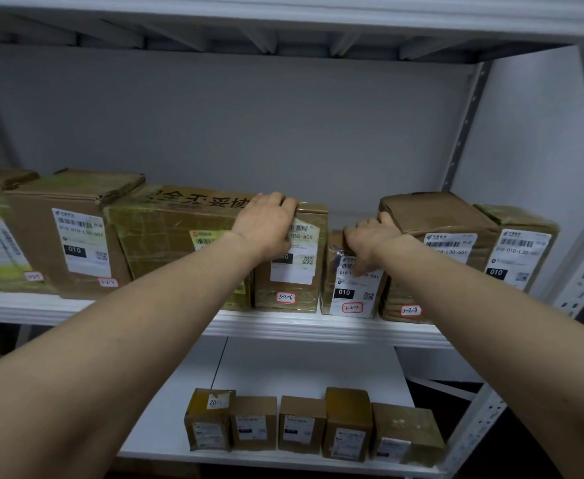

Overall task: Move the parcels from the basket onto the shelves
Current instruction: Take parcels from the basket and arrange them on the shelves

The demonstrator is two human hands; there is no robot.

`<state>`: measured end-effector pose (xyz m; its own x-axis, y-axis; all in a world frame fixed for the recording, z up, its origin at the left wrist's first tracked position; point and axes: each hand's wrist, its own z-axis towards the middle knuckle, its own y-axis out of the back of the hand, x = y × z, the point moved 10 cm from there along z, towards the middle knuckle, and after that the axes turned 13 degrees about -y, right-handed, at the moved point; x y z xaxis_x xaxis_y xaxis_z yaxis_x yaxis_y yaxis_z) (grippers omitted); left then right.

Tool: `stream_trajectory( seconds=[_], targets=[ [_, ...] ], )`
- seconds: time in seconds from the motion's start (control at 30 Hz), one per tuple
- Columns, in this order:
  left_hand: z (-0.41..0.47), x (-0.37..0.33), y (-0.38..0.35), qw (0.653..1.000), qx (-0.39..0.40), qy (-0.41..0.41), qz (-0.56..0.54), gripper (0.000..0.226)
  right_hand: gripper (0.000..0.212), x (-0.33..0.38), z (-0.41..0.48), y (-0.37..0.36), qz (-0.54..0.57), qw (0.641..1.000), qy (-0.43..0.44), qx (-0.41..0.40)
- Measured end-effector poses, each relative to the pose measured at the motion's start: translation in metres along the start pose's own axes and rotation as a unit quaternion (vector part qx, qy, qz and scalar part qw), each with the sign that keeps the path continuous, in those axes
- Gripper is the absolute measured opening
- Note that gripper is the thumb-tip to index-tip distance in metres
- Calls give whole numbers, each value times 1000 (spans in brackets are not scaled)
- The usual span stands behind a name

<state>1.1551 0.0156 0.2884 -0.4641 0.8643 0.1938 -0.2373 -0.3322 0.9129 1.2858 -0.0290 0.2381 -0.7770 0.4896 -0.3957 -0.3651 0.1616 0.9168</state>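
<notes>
Fingers (280, 200) curled, both hands. Middle shelf (318, 328) holds a row of parcels (80, 236), upright. Left hand (266, 224) grips top front edge of parcel 3-2-6 (294, 281); right hand (373, 236) grips top of shorter parcel 3-2-7 (351, 292), just beside. Five small boxes (301, 423) on lower shelf (166, 426).

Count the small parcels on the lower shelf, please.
5 parcels in one row at the front of the lower shelf: leftmost, second, middle, fourth, rightmost. The left forearm may hide others.

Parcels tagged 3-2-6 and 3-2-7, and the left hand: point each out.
parcel 3-2-6 (299, 291): head view, lower front face.
parcel 3-2-7 (354, 288): head view, white label.
left hand (266, 223): head view, back of hand.
</notes>
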Motion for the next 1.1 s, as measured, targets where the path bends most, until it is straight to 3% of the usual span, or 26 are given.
stream_trajectory(
  seconds=[0.13,0.2,0.33,0.53,0.63,0.73,0.87,1.1],
  targets=[
    [0,-1,-1,1000,6,-2,7,63,95,-1,-4,-2,11,1000,-4,15],
    [1,-1,-1,1000,8,-1,8,62,102,-2,-5,-1,25,1000,-5,18],
    [-2,-2,6,1000,9,-2,12,62,88,-2,-11,22,48,998,2,-26],
    [-33,24,36,999,-11,24,41,66,70,33,-38,115,102,962,68,-245],
    [-72,55,50,995,-19,62,78,61,64,89,-59,154,172,924,140,-310],
    [-130,92,59,987,-5,120,109,58,59,163,-82,175,215,897,211,-325],
    [-236,150,63,967,22,226,114,57,44,267,-116,185,232,885,282,-289],
    [-477,248,55,884,90,452,80,58,55,465,-191,200,234,861,406,-200]
  ],
)
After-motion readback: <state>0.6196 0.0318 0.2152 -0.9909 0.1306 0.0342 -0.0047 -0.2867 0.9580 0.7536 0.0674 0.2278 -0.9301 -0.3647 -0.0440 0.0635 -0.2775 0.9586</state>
